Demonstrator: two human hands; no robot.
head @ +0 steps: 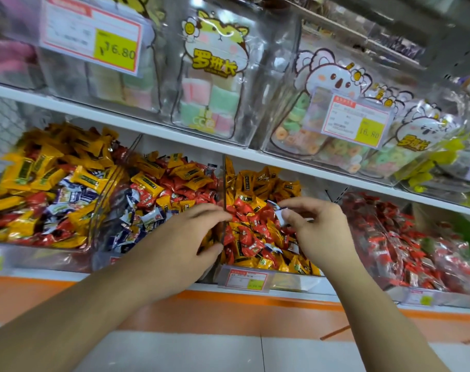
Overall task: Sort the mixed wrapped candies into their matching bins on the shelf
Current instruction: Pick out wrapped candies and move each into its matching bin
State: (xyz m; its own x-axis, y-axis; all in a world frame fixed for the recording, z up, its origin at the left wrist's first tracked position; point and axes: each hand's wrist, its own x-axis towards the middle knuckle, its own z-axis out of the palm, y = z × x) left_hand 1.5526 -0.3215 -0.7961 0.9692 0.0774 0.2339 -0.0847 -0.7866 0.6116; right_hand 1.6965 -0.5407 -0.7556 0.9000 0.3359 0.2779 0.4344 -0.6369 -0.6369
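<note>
- Four clear bins in a row on the lower shelf [255, 288], each with mixed or single-colour wrapped candies.
- Far-left bin [40, 251]: yellow, red and blue-white wrappers heaped together.
- Second bin [105, 237]: red, yellow and blue-white wrappers, the blue-white ones lying toward its front.
- Third bin [295, 280]: red and yellow wrappers, a price tag [246, 280] clipped to its front edge.
- Far-right bin [405, 291]: red wrappers only.
- Left hand [190, 237]: over the clear divider [224, 194] between the second and third bins, fingers curved, fingertips touching the red candies; whether it holds one cannot be told.
- Right hand [317, 226]: over the third bin, thumb and fingers pinching a blue-white candy [280, 214] just above the red and yellow pile.
- Upper shelf [148, 124]: clear boxes of pastel sweets and ring sweets in cartoon-animal bags, two price cards reading 16.80.
</note>
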